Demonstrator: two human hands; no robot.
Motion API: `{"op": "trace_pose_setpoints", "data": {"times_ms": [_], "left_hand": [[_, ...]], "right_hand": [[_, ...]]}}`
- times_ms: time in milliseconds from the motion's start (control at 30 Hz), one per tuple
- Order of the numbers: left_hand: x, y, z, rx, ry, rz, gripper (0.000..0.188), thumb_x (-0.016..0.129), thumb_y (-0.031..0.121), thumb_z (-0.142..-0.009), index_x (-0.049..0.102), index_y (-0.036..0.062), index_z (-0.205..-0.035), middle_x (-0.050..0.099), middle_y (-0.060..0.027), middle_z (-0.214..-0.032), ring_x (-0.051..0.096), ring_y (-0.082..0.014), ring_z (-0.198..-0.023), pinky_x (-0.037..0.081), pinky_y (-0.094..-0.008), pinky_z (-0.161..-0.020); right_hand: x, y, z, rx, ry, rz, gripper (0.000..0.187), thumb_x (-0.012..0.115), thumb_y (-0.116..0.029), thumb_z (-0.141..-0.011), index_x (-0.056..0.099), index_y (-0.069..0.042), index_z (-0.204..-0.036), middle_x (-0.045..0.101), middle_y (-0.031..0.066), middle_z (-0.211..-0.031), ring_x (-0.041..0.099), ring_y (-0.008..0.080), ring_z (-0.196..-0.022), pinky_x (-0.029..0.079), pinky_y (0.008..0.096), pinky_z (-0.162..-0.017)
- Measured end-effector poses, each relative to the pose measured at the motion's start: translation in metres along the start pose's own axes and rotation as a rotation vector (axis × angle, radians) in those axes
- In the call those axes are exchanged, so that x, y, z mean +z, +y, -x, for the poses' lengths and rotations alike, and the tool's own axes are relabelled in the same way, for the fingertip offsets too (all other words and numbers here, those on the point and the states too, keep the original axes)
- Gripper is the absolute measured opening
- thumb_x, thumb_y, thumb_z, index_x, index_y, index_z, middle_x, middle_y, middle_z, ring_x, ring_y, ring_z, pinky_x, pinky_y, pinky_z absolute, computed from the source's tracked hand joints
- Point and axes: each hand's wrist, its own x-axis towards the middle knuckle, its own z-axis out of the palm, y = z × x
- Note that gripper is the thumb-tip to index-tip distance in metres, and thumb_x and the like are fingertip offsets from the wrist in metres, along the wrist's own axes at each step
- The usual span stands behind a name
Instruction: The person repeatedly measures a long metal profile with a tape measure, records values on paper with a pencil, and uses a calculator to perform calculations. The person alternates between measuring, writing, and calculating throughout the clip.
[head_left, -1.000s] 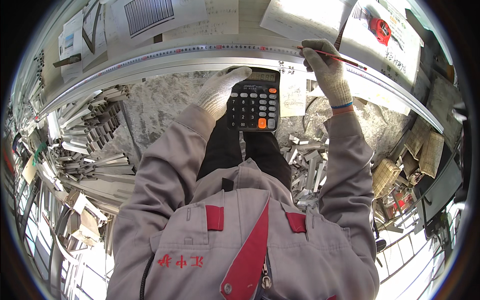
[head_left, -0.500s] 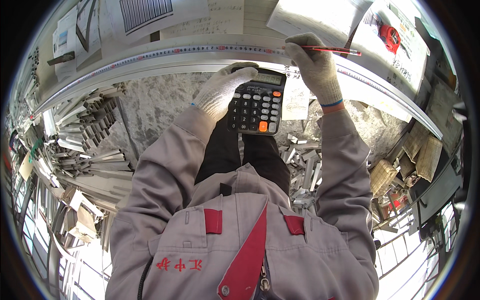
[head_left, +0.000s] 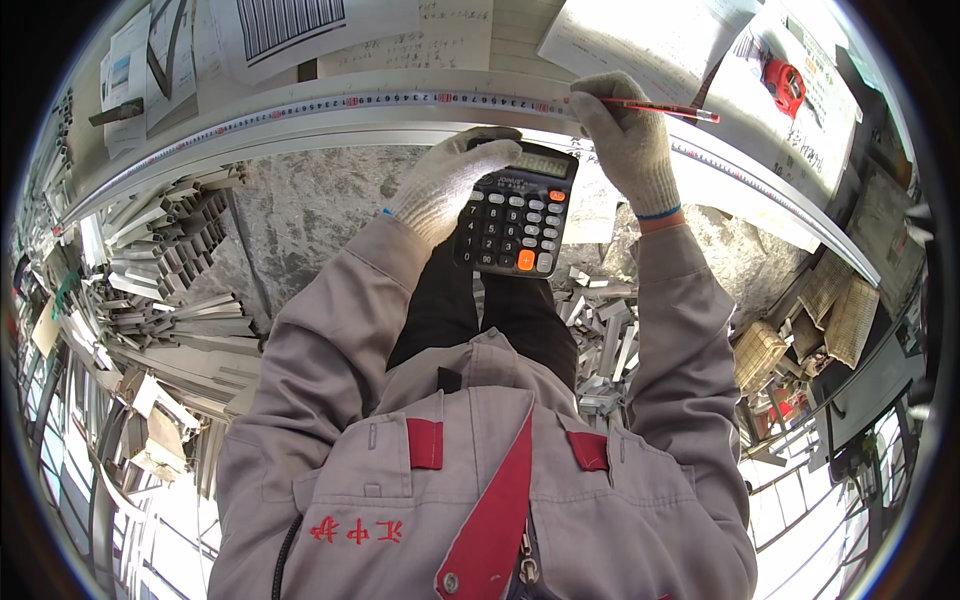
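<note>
My left hand [head_left: 452,182], in a white knit glove, grips a black calculator [head_left: 512,225] by its upper left side, with the thumb lying near its display. The calculator has white, black and orange keys and is held over my lap. In a matching glove, my right hand [head_left: 628,140] is closed round a red pencil [head_left: 668,108] that points left. Its fingers rest by the long measuring tape strip [head_left: 440,98], which runs along the pale metal bar at the edge of the work surface. The pencil's tip is mostly hidden by the fingers.
Papers with handwriting [head_left: 410,45] and a sheet with a striped block [head_left: 290,30] lie beyond the tape. A red tape measure [head_left: 784,88] sits on papers at far right. Stacked metal profiles [head_left: 165,240] stand at left, metal offcuts [head_left: 606,345] lie below, and cardboard boxes [head_left: 845,310] are at right.
My right hand and the pencil have shifted very slightly, and the view has moved a little. Both hands keep their hold on the calculator and the pencil.
</note>
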Motion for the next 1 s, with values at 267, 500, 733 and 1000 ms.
{"op": "trace_pose_setpoints", "data": {"times_ms": [267,500,733,1000], "left_hand": [[0.0,-0.006,0.004,-0.077,0.036,0.014,0.039,0.082,0.023,-0.097,0.071,0.001,-0.128,0.078,-0.0087,-0.111,0.076,-0.0158,-0.092,0.064,-0.0301,-0.082],[-0.001,-0.012,0.004,-0.093,0.01,0.061,0.034,0.08,0.02,-0.099,0.071,0.0006,-0.125,0.078,-0.0075,-0.109,0.076,-0.0145,-0.09,0.063,-0.0285,-0.079],[-0.006,-0.016,0.003,-0.079,0.015,0.068,0.037,0.082,0.02,-0.098,0.071,-0.0014,-0.126,0.078,-0.0107,-0.109,0.077,-0.0158,-0.091,0.064,-0.0291,-0.08],[-0.004,-0.014,0.008,-0.061,0.026,0.111,0.034,0.082,0.019,-0.098,0.072,-0.0017,-0.123,0.079,-0.0102,-0.108,0.077,-0.0154,-0.089,0.064,-0.0289,-0.079]], "right_hand": [[-0.001,0.001,0.0,-0.021,-0.006,0.002,0.015,0.071,-0.019,-0.107,0.071,-0.004,-0.111,0.074,0.0052,-0.095,0.07,0.0127,-0.089,0.06,0.0308,-0.08],[0.001,0.002,-0.001,-0.046,0.003,0.006,0.015,0.071,-0.018,-0.106,0.071,-0.003,-0.11,0.075,0.0061,-0.096,0.071,0.0134,-0.089,0.06,0.0315,-0.08],[0.003,0.003,-0.001,-0.036,0.042,-0.027,0.014,0.071,-0.016,-0.106,0.071,-0.003,-0.11,0.075,0.0071,-0.097,0.072,0.0144,-0.09,0.061,0.0324,-0.081],[0.003,0.0,-0.001,0.011,0.069,-0.131,0.013,0.072,-0.014,-0.105,0.073,-0.004,-0.113,0.077,0.0074,-0.1,0.072,0.0151,-0.094,0.061,0.0327,-0.085]]}}
